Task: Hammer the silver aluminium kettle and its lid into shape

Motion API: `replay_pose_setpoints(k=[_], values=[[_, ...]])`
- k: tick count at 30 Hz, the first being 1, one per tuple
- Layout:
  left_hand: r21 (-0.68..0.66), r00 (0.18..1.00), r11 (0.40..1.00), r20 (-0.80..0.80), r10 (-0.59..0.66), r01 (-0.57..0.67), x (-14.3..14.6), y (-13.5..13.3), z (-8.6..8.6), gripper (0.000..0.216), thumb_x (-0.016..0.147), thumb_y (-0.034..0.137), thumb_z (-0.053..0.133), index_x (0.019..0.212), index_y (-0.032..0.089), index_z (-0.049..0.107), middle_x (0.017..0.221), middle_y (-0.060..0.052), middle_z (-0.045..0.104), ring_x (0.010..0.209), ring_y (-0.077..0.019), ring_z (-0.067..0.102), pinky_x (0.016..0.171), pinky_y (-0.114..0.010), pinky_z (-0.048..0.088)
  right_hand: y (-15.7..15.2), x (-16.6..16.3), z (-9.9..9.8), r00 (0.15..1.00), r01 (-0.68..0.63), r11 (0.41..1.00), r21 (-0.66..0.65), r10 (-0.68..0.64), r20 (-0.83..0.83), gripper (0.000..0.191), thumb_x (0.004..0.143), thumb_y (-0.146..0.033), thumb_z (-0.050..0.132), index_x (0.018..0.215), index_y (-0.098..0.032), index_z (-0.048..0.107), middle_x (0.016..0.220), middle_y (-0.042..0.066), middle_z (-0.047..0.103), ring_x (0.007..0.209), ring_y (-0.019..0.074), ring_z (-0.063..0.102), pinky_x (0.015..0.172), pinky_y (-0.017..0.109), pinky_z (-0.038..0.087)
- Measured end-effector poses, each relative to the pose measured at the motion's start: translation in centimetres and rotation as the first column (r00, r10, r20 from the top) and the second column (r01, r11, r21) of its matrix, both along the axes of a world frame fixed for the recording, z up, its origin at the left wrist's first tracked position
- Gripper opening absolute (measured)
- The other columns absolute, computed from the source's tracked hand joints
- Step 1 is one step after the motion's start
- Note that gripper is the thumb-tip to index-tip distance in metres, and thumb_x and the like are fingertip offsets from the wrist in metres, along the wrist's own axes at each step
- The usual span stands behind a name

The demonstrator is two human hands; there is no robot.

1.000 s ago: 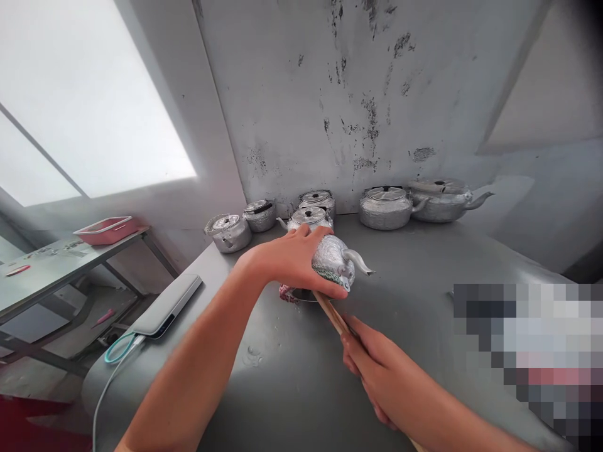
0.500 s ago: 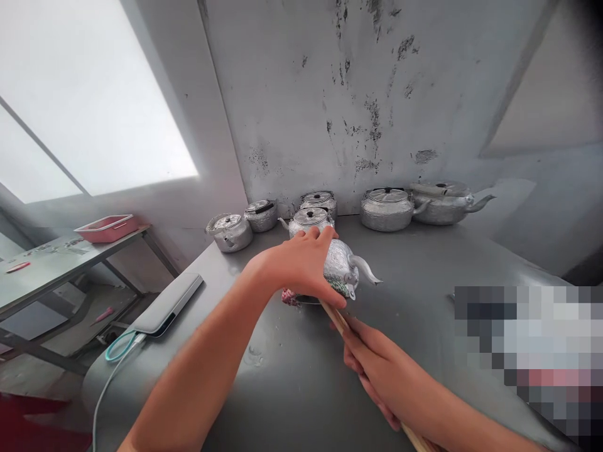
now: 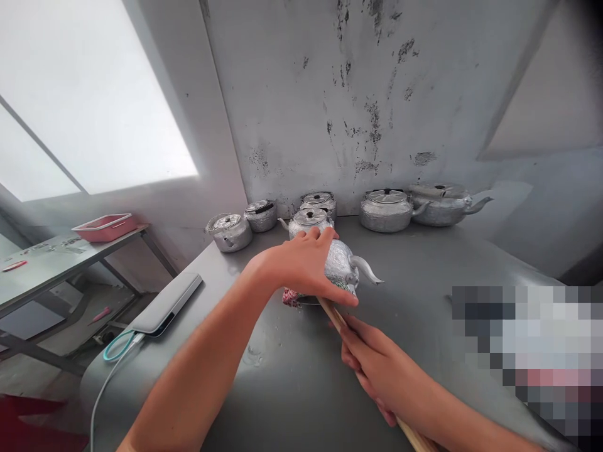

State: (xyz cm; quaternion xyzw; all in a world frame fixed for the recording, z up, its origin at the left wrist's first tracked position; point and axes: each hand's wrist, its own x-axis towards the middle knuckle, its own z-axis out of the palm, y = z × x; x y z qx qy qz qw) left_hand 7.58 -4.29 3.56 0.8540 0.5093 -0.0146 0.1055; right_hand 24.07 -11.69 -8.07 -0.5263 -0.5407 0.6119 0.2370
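A silver aluminium kettle [image 3: 339, 258] is on the metal table in front of me, its curved spout pointing right. My left hand [image 3: 301, 267] grips it from above, fingers spread over its body and thumb stretched to the right, hiding much of it. Reddish patterned cloth [image 3: 291, 298] shows under its left side. In my right hand [image 3: 372, 361], fingers wrapped round, is a long wooden stick [image 3: 333, 314]. The stick's far end reaches the kettle's near side below my left hand; its tip is hidden, so I cannot tell whether it is inside.
Several other kettles stand along the wall, including one with a lid [image 3: 309, 217] just behind my left hand and another [image 3: 386, 210] to the right. A grey power bank [image 3: 167, 307] with cables lies at the table's left edge. A pink basket [image 3: 106, 229] sits on a side table.
My left thumb has stretched further right over the kettle's near side. My right hand has shifted slightly with the stick. The kettle stays in nearly the same place.
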Motion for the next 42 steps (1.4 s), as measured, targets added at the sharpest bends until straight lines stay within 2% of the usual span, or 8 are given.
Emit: replay_pose_setpoints(k=[4, 9, 15, 18, 25, 29, 34, 42], values=[[0.002, 1.0, 1.0, 0.014, 0.007, -0.007, 0.0, 0.2, -0.1, 0.112, 0.062, 0.081, 0.061, 0.152, 0.023, 0.026, 0.153, -0.013, 0.039, 0.14, -0.0368, 0.038, 0.094, -0.042, 0.049, 0.2, 0.0, 0.3, 0.999, 0.031, 0.999, 0.032, -0.031, -0.016, 0.031, 0.103, -0.048, 0.03, 0.089, -0.025, 0.045, 0.073, -0.008, 0.04, 0.038, 0.0048, 0.029, 0.028, 0.016, 0.033], [0.007, 0.999, 1.0, 0.033, 0.015, -0.015, -0.2, 0.6, -0.2, 0.108, 0.063, 0.08, 0.06, 0.15, 0.026, 0.026, 0.154, -0.01, 0.038, 0.139, -0.0356, 0.038, 0.092, -0.04, 0.049, 0.0, 0.1, 0.7, 1.0, -0.003, 1.0, -0.012, 0.003, 0.025, 0.033, 0.104, -0.041, 0.029, 0.081, -0.023, 0.044, 0.074, -0.007, 0.044, 0.039, 0.0042, 0.033, 0.031, 0.017, 0.036], [0.005, 0.999, 0.999, 0.041, 0.032, -0.032, 0.0, 0.8, -0.2, 0.106, 0.062, 0.076, 0.062, 0.149, 0.028, 0.027, 0.153, -0.01, 0.04, 0.138, -0.0361, 0.04, 0.092, -0.04, 0.05, -0.2, 0.3, 0.5, 0.999, 0.0, 1.0, 0.008, -0.001, 0.052, 0.04, 0.103, -0.05, 0.031, 0.076, -0.023, 0.044, 0.068, -0.007, 0.043, 0.039, 0.0051, 0.034, 0.032, 0.017, 0.034], [0.02, 0.999, 0.999, 0.045, 0.027, -0.028, 0.0, 0.8, -0.3, 0.105, 0.063, 0.076, 0.063, 0.149, 0.027, 0.028, 0.152, -0.01, 0.041, 0.138, -0.037, 0.04, 0.092, -0.041, 0.05, -0.2, 0.2, 0.3, 0.999, 0.027, 0.999, 0.046, -0.029, 0.045, 0.039, 0.102, -0.052, 0.031, 0.08, -0.024, 0.046, 0.07, -0.007, 0.042, 0.042, 0.0064, 0.034, 0.032, 0.017, 0.035], [0.024, 0.998, 0.999, 0.055, 0.021, -0.022, -0.1, 0.7, -0.2, 0.106, 0.063, 0.077, 0.063, 0.149, 0.024, 0.029, 0.15, -0.011, 0.043, 0.136, -0.0355, 0.043, 0.094, -0.039, 0.049, -0.3, 0.2, 0.9, 0.998, 0.061, 0.998, 0.018, -0.062, 0.02, 0.036, 0.1, -0.052, 0.035, 0.084, -0.023, 0.05, 0.075, -0.006, 0.045, 0.039, 0.0049, 0.034, 0.032, 0.017, 0.037], [0.018, 0.999, 1.0, 0.044, 0.025, -0.026, 0.0, 0.7, -0.1, 0.107, 0.063, 0.077, 0.063, 0.149, 0.024, 0.029, 0.151, -0.011, 0.043, 0.137, -0.0361, 0.042, 0.096, -0.039, 0.048, -0.5, 0.1, 1.0, 0.997, 0.073, 0.996, -0.054, -0.073, 0.005, 0.034, 0.098, -0.055, 0.04, 0.095, -0.023, 0.054, 0.073, -0.006, 0.043, 0.039, 0.0057, 0.032, 0.028, 0.017, 0.034], [0.017, 0.999, 1.0, 0.024, 0.02, -0.021, -0.1, 0.6, 0.0, 0.109, 0.063, 0.078, 0.062, 0.15, 0.022, 0.028, 0.153, -0.011, 0.041, 0.139, -0.0362, 0.039, 0.098, -0.039, 0.047, -0.9, 0.0, 0.4, 0.996, 0.07, 0.996, -0.056, -0.073, -0.048, 0.038, 0.098, -0.057, 0.037, 0.112, -0.024, 0.052, 0.073, -0.007, 0.04, 0.039, 0.0065, 0.032, 0.025, 0.016, 0.033], [0.001, 0.999, 1.0, 0.022, 0.03, -0.03, -0.2, 0.6, 0.0, 0.112, 0.062, 0.079, 0.063, 0.152, 0.022, 0.027, 0.155, -0.013, 0.039, 0.138, -0.0361, 0.041, 0.095, -0.037, 0.048, -1.0, 0.0, -0.5, 0.997, 0.065, 0.994, -0.085, -0.069, -0.043, 0.036, 0.099, -0.058, 0.037, 0.113, -0.027, 0.049, 0.073, -0.007, 0.041, 0.039, 0.0063, 0.03, 0.023, 0.015, 0.034]])
